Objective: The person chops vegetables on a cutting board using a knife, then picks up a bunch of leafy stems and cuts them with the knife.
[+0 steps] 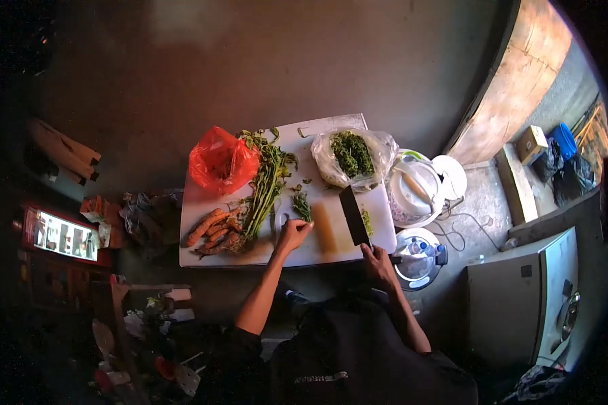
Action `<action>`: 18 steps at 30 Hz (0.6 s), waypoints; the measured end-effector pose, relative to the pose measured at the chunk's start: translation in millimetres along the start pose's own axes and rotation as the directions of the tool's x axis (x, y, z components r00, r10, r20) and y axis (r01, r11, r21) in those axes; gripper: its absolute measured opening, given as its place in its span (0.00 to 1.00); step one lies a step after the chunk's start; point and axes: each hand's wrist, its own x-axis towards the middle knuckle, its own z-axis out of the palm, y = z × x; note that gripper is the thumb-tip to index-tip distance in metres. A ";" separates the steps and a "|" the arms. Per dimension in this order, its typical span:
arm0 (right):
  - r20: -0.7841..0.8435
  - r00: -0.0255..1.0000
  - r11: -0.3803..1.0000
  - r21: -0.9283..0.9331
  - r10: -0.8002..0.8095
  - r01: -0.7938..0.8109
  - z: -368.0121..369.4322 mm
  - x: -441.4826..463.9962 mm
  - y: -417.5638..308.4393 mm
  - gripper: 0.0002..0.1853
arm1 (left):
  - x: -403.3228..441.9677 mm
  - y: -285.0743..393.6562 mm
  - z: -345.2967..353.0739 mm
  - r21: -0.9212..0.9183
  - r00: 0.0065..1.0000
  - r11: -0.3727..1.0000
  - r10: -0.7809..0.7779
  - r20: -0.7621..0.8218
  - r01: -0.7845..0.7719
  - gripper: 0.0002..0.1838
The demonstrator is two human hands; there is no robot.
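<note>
The cleaver (352,214) is in the right hand (377,261), whose fingers are wrapped around its handle; the dark, broad blade points forward, away from the wrist and leaning a little toward the left. The left hand (292,236) has its fingers drawn close together at the lower end of a small leafy sprig (300,204); I cannot tell whether they pinch its stems or only touch them. The sprig lies on the white bench (334,123), just ahead of the left fingertips.

Between the hands, the bench top shows a brownish patch (325,229). A narrow strip of chopped greens (367,222) lies just ahead of the right hand, next to the blade on its right side. Farther ahead of the right hand, a clear plastic bag (382,145) stands open with curly greens (350,154) inside.

To the left of the left hand, long-stemmed greens (269,189) stretch forward along the bench, and a pile of carrots (208,228) lies beside their lower ends. Ahead of the carrots sits a red plastic bag (223,162).

Past the bench edge, to the right of the right hand, are a round white appliance (419,260) and, farther forward, a large white-lidded vessel (409,192).
</note>
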 end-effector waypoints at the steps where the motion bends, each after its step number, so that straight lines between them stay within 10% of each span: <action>1: -0.054 0.992 0.986 0.113 -0.116 0.121 8.1 1.8 2.9 0.25 | 0.4 -0.5 -8.2 -0.160 0.988 0.987 0.050 0.149 -0.026 0.14; 5: -0.098 0.992 0.993 0.071 -0.083 0.090 9.1 -6.2 4.4 0.22 | 4.2 5.9 -37.1 -0.068 0.961 0.960 0.271 -0.049 -0.273 0.15; 7: -0.157 0.977 0.990 -0.001 -0.141 0.143 9.1 -8.2 3.9 0.24 | 0.2 40.4 -58.6 0.090 0.963 0.960 0.257 0.084 -0.264 0.18; 9: -0.155 0.984 0.988 0.111 -0.086 0.104 9.3 -12.8 3.1 0.22 | 5.5 44.0 -58.8 0.288 0.767 0.712 0.605 0.212 -0.641 0.19; 13: -0.239 0.964 0.989 0.061 -0.120 0.138 4.8 -15.4 11.5 0.23 | 21.0 18.2 -39.5 0.410 0.662 0.525 0.652 0.368 -0.745 0.20; 18: -0.166 0.986 1.000 -0.012 -0.014 0.012 -13.4 -17.8 29.1 0.28 | 26.4 6.5 -26.7 0.347 0.701 0.617 0.678 0.220 -0.706 0.16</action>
